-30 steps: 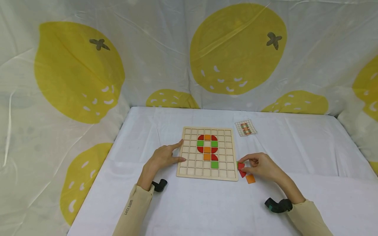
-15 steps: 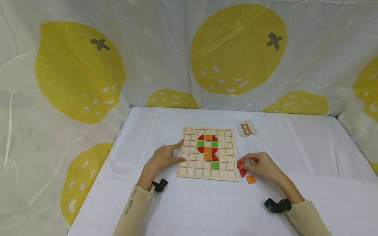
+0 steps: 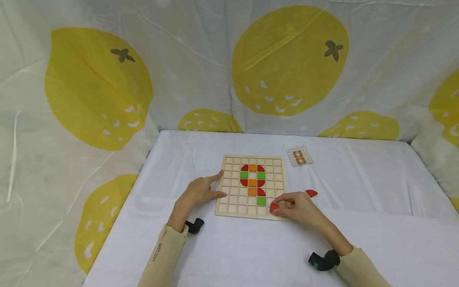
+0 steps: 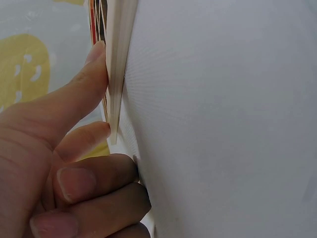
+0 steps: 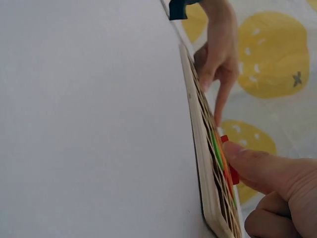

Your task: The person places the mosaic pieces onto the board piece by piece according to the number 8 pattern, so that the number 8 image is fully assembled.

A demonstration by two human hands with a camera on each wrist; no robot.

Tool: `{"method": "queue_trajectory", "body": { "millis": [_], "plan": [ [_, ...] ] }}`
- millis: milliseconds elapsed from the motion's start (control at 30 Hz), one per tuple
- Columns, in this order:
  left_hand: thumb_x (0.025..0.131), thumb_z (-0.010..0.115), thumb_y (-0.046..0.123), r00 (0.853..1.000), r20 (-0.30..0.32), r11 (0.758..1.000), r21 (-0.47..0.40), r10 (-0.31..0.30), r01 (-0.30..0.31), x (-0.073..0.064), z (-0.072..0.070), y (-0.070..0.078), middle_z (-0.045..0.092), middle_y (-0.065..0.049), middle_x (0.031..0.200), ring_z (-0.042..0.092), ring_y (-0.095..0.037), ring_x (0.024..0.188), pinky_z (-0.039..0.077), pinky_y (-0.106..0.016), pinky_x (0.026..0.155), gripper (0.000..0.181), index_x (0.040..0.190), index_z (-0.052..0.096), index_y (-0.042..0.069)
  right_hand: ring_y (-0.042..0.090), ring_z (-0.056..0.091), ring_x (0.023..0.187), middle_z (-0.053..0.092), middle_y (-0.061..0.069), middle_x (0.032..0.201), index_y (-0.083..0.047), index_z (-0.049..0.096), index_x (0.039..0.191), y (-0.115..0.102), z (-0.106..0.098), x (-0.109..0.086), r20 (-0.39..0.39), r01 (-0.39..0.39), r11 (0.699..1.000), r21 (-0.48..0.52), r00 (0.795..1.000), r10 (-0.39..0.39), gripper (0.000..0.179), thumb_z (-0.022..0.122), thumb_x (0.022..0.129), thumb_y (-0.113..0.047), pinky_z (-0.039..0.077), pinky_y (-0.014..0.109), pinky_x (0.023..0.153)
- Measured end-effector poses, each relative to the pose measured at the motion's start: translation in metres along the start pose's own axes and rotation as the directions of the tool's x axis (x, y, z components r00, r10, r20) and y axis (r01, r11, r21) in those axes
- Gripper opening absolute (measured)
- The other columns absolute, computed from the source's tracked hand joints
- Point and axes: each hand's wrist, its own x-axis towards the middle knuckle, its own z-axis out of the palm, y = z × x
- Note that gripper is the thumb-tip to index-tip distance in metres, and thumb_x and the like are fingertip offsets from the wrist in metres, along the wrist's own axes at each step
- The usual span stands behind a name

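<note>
My left hand (image 3: 201,189) rests at the left edge of a square wooden grid board (image 3: 230,208), thumb on the border and index fingertip farther up the edge. In the left wrist view, the other fingers curl beside the board (image 4: 116,94). My right hand (image 3: 299,207) pinches a red tile (image 3: 274,207) between thumb and fingers over the lower right of the board. The right wrist view shows this red tile (image 5: 235,176) partly covered by the thumb. Red, orange and green tiles form a figure in the grid, with a green tile (image 3: 261,201) lowest.
A loose red quarter-round tile (image 3: 311,193) lies right of the board, behind my right hand. Farther back is a small card (image 3: 299,156) printed with a coloured grid pattern. A lemon-print cloth (image 3: 201,71) hangs behind the white-covered table (image 3: 251,255).
My right hand has moved left from the loose tiles to over the board, carrying a red tile. Another red tile now shows farther back; the orange loose tile is out of sight. The left hand stays.
</note>
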Motion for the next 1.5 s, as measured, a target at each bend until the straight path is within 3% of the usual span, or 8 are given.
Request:
{"method": "queue_trajectory", "body": {
  "millis": [333, 633, 933, 1267, 1500],
  "plan": [
    [0.089, 0.079, 0.049, 1.0, 0.005, 1.0, 0.009, -0.006, 0.006, 0.001, 0.001, -0.003, 0.033, 0.005, 0.06, 0.033, -0.012, 0.06, 0.033, -0.029, 0.063, 0.087, 0.162, 0.035, 0.027, 0.003, 0.027, 0.058, 0.027, -0.008, 0.06, -0.011, 0.079, 0.104, -0.009, 0.024, 0.004, 0.017, 0.028, 1.0, -0.008, 0.999, -0.027, 0.024, 0.087, 0.084, -0.023, 0.031, 0.021, 0.06],
    [0.089, 0.078, 0.048, 1.0, 0.001, 1.0, 0.012, 0.007, -0.007, 0.001, 0.001, -0.005, 0.032, 0.005, 0.06, 0.031, -0.011, 0.059, 0.032, -0.029, 0.061, 0.087, 0.161, 0.036, 0.025, 0.003, 0.024, 0.056, 0.025, -0.009, 0.058, -0.016, 0.081, 0.1, -0.007, 0.022, 0.005, 0.009, 0.039, 0.999, -0.012, 0.999, -0.039, 0.018, 0.086, 0.086, -0.026, 0.025, 0.022, 0.056],
    [0.089, 0.078, 0.048, 1.0, -0.004, 1.0, 0.01, 0.01, -0.01, 0.001, 0.002, -0.004, 0.037, 0.004, 0.061, 0.037, -0.013, 0.062, 0.035, -0.029, 0.064, 0.086, 0.161, 0.037, 0.025, 0.002, 0.027, 0.057, 0.026, -0.009, 0.059, -0.017, 0.081, 0.098, -0.007, 0.027, 0.012, 0.012, 0.045, 0.999, 0.012, 0.999, -0.045, 0.015, 0.086, 0.085, -0.024, 0.029, 0.02, 0.058],
    [0.089, 0.078, 0.048, 1.0, -0.005, 1.0, 0.013, 0.019, -0.019, 0.001, 0.001, -0.003, 0.037, 0.004, 0.062, 0.036, -0.013, 0.061, 0.035, -0.029, 0.063, 0.087, 0.162, 0.036, 0.025, 0.003, 0.027, 0.056, 0.027, -0.009, 0.059, -0.016, 0.081, 0.098, -0.007, 0.031, 0.014, 0.022, 0.053, 0.998, 0.029, 0.998, -0.054, 0.016, 0.087, 0.085, -0.024, 0.025, 0.021, 0.056],
    [0.089, 0.078, 0.048, 1.0, -0.004, 1.0, 0.013, 0.022, -0.022, 0.001, 0.001, -0.003, 0.037, 0.004, 0.062, 0.037, -0.013, 0.063, 0.036, -0.029, 0.065, 0.086, 0.161, 0.037, 0.025, 0.003, 0.028, 0.056, 0.027, -0.009, 0.058, -0.021, 0.081, 0.099, -0.01, 0.02, 0.01, 0.0, 0.032, 0.999, -0.002, 0.999, -0.032, 0.012, 0.084, 0.088, -0.025, 0.026, 0.021, 0.056]
  ]
}}
